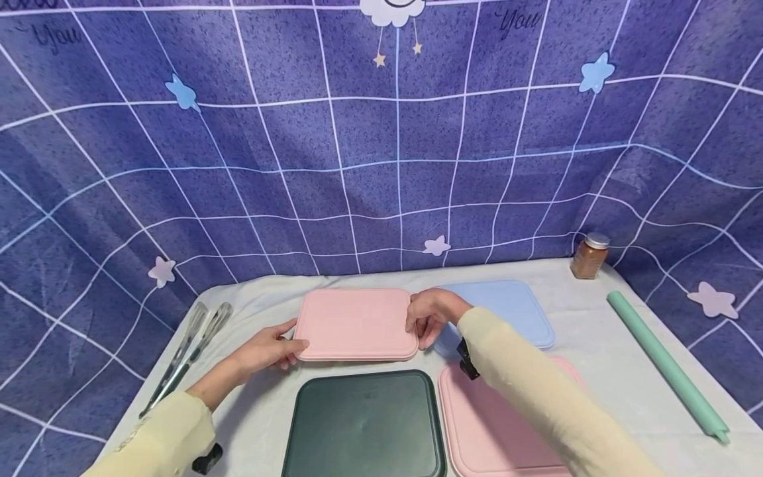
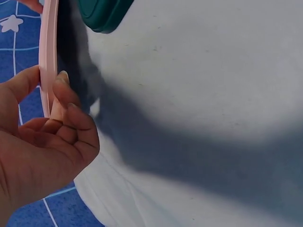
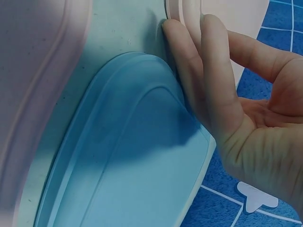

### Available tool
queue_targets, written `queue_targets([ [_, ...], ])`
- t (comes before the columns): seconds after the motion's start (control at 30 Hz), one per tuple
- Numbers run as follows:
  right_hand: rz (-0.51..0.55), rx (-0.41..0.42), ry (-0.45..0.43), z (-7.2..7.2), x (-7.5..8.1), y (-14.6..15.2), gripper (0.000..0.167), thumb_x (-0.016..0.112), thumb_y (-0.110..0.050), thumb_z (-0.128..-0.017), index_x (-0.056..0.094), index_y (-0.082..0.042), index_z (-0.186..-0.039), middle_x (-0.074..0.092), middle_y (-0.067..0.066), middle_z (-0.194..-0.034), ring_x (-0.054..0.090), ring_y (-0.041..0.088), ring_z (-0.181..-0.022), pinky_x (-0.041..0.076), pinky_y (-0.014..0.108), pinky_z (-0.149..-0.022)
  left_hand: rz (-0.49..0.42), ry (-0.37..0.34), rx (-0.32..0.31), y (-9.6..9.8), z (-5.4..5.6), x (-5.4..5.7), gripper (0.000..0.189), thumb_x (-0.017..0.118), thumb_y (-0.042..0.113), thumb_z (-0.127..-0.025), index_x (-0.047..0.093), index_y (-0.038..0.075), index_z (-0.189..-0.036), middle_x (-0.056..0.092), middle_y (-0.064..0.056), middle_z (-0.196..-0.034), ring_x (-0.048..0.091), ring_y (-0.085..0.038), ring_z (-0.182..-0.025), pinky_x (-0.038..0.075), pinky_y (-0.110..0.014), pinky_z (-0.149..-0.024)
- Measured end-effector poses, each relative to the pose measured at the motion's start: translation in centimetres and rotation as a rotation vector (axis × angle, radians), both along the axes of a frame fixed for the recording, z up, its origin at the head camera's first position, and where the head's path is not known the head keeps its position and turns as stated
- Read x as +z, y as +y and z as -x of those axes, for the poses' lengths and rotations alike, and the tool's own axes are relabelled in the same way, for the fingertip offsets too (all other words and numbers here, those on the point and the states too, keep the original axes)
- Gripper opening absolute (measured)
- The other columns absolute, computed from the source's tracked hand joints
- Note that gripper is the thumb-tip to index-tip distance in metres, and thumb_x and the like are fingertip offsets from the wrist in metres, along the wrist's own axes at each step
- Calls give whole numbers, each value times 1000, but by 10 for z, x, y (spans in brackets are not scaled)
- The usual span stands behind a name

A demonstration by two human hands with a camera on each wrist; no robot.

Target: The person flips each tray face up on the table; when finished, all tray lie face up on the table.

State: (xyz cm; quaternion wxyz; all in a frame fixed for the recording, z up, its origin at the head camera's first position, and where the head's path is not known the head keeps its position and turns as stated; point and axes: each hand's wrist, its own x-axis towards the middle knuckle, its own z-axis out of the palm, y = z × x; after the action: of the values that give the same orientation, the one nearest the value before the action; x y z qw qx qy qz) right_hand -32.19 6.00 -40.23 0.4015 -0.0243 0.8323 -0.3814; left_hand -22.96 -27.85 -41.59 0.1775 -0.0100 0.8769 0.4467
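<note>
A pink rectangular board [image 1: 356, 323] with rounded corners and a thin rim is held between both hands at the back of the table. My left hand [image 1: 268, 348] pinches its left edge, thumb on top and fingers beneath. In the left wrist view the pink board [image 2: 48, 52] appears edge-on, raised over the white cloth. My right hand [image 1: 432, 315] grips the opposite short edge. Seen from the right wrist, the right hand [image 3: 236, 104] has its fingers at the rim, beside the corner of a blue board [image 3: 142, 142].
Nearer lie a dark green board [image 1: 366, 424] and a second pink board [image 1: 501, 424], partly under the right forearm. Tongs [image 1: 189, 351] lie at the left. Toward the right are a jar with brown contents [image 1: 590, 257] and a rolled green sheet [image 1: 667, 364]. A patterned curtain [image 1: 369, 146] hangs behind.
</note>
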Motion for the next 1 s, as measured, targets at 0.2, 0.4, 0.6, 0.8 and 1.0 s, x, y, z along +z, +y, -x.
queue_targets([
  [0.2, 0, 0, -2, 0, 1, 0, 18, 61, -6, -94, 63, 12, -93, 69, 26, -90, 71, 27, -69, 61, 32, -67, -12, 10, 12, 0, 1, 8, 86, 67, 34, -94, 22, 1, -159, 62, 0, -74, 55, -13, -65, 41, -26, -57],
  [0.4, -8, -3, -14, 2, 0, 0, 20, 60, -6, -94, 64, 13, -93, 70, 26, -90, 71, 27, -70, 61, 32, -67, -15, 22, 2, 4, 2, 20, 85, 67, 32, -93, 21, 3, -159, 62, 1, -74, 54, -12, -65, 39, -24, -55],
  [0.6, 8, -13, -22, 2, -1, 0, 20, 59, -7, -93, 63, 13, -94, 69, 24, -88, 70, 26, -69, 61, 32, -67, -15, 38, 7, 9, 0, 33, 85, 67, 30, -93, 21, 5, -160, 60, 2, -70, 52, -11, -62, 37, -24, -53],
  [0.8, 37, -22, -30, 1, -2, 1, 17, 60, -6, -92, 64, 10, -96, 66, 23, -92, 70, 26, -70, 61, 33, -69, -3, 59, 4, 14, 1, 45, 87, 68, 30, -91, 21, 5, -160, 58, 1, -71, 50, -12, -62, 37, -23, -53],
  [1.0, 56, -23, -23, 1, -2, 1, 16, 60, -5, -90, 63, 8, -99, 65, 24, -97, 70, 26, -71, 61, 32, -66, 23, 71, 4, 17, 2, 56, 89, 68, 30, -90, 19, 4, -160, 57, 1, -71, 50, -13, -62, 36, -24, -53],
])
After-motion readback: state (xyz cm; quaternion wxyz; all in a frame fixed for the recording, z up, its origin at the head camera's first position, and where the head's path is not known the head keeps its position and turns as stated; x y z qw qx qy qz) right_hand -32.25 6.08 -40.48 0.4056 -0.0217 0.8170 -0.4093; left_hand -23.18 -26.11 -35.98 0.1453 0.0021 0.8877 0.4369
